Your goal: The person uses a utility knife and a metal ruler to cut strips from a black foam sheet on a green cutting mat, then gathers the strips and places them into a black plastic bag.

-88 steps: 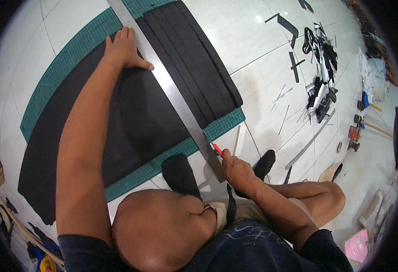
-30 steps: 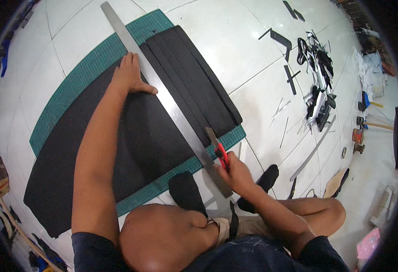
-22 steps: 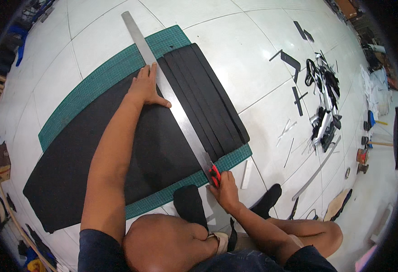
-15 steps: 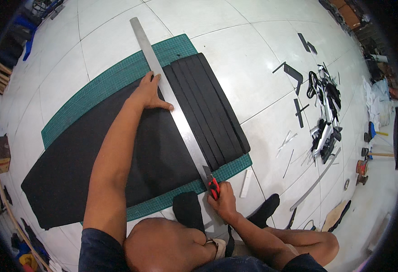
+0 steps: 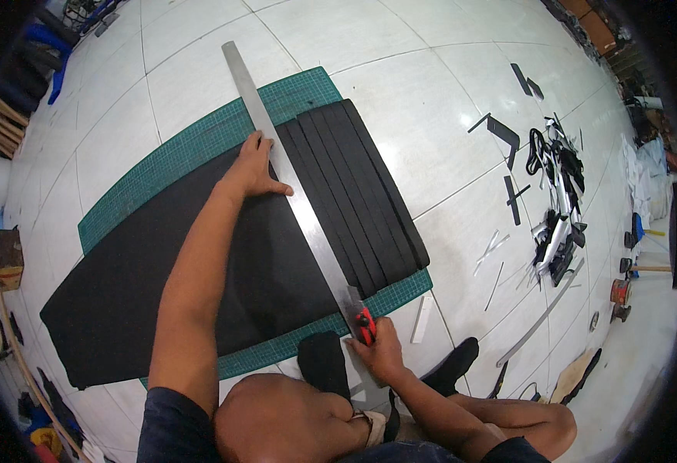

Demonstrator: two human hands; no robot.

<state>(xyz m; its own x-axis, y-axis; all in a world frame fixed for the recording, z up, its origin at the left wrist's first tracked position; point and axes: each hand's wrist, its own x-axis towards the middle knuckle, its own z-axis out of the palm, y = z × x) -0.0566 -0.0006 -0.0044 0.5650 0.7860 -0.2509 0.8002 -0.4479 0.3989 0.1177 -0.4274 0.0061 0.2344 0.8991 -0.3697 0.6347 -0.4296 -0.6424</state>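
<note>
A long steel ruler lies slantwise across a large black fabric-like sheet on a green gridded cutting mat. My left hand presses the ruler's left edge, its thumb spread apart from the fingers. To the right of the ruler lie several black strips, side by side. My right hand grips a red and black utility knife. Its blade is out and meets the ruler's near end, close to the mat's front edge; whether it touches the sheet I cannot tell.
My socked foot is by the mat's near edge. A small white strip lies right of the knife. Farther right, a heap of black and silver scraps and a curved metal strip lie on the tiled floor.
The whole view has shifted slightly, so the scene sits a little lower. Both hands keep nearly the same places at the ruler, and the knife has barely moved.
</note>
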